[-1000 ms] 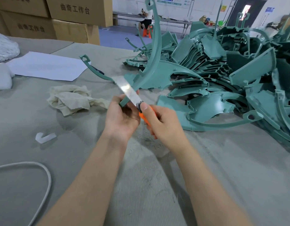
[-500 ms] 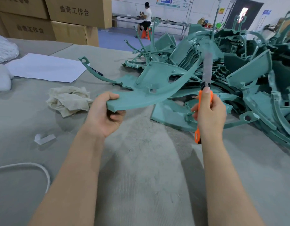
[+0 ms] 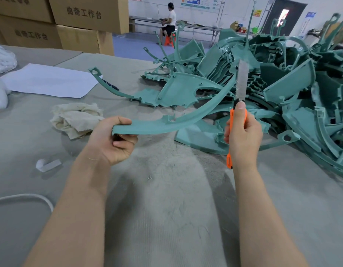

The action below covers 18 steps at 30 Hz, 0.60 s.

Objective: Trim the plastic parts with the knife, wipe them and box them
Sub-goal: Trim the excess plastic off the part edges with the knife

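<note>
Has swung the curved plastic part [image 3: 157, 129] down from near upright a second ago to almost level, and has drawn the knife [image 3: 240, 85] off its edge and out toward 3 o'clock; hardly shifted over the last half second. Holds the part clear of the worktop [image 3: 166, 209], in front of the pile of like parts [image 3: 286, 87] heaped at 1 to 3 o'clock. Clamps the left hand [image 3: 112, 143] grip on the flat near end, thumb on top and fingers curled beneath, seemingly to leave the whole arc free for a look along its edge and for another pass. Sends the part's long axis from that hand out toward 2 o'clock in a rising sweep, hollow side up, far end reaching up beside the blade; cannot tell whether touching there. Wraps the right hand [image 3: 242, 139] grip tight round the orange handle, thumb braced at the handle's top, blade run well out and pointing straight to 12 o'clock, knife's long axis upright, likely to keep the edge away from the other hand while turning the part. Leaves the crumpled rag [image 3: 76, 118] lying at 10 o'clock just beyond the left hand, handy for wiping; stacked cardboard boxes [image 3: 85, 16] at 11 o'clock, well apart. Judged mid-trim, wiping and boxing yet to come.
</note>
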### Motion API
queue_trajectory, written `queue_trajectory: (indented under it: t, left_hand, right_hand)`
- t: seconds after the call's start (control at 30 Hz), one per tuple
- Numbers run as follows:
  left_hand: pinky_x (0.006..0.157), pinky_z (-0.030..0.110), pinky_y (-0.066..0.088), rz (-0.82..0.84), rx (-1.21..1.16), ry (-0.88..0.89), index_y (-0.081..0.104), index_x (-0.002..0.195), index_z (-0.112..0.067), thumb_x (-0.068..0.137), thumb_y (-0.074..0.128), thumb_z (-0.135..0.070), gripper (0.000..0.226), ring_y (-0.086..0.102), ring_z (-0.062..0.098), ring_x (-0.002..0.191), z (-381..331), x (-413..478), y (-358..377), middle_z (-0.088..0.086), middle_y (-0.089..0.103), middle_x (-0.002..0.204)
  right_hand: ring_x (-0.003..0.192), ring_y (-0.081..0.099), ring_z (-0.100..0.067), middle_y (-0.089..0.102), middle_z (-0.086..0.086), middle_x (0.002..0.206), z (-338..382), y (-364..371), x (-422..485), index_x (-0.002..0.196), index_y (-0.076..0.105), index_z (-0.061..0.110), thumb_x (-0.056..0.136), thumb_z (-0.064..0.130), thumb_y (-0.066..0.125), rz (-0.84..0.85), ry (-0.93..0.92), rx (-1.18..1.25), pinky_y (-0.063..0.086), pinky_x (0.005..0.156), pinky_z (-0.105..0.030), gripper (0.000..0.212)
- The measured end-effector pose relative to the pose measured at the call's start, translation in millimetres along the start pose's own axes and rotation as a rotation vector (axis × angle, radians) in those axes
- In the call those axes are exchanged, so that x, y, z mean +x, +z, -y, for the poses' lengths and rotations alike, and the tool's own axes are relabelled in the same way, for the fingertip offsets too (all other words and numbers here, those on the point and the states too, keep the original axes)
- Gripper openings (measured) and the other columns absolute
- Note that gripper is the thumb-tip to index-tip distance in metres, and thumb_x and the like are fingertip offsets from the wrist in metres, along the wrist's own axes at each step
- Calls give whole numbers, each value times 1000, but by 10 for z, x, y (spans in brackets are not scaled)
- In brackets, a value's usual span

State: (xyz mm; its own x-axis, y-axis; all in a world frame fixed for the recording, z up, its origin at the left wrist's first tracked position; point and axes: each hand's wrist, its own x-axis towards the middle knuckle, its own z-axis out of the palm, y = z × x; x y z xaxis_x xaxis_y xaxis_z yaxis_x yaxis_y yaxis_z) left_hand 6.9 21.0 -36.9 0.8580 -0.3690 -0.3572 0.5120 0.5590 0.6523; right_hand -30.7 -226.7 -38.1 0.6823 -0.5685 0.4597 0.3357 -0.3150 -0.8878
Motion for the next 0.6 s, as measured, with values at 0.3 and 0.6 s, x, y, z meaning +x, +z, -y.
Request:
queue_trajectory:
  t: [0.3,0.6]
  left_hand:
    - [23,9,17,15,36,-9,44,71,-13,56,58,-9,21,33,2,25,0,1,-23,-6,35,38]
    - [23,9,16,31,41,-32,42,68,-14,62,54,-9,14,32,2,24,2,12,-41,-8,34,36]
  right_hand:
    - [55,33,-35,37,-31,65,30,-30,8,69,37,-9,94,58,42,-33,-39,-5,33,49,-40,71]
    - [61,33,-44,32,-29,64,43,-13,-18,67,29,-3,94,56,43,23,-57,-30,30,52,-48,67]
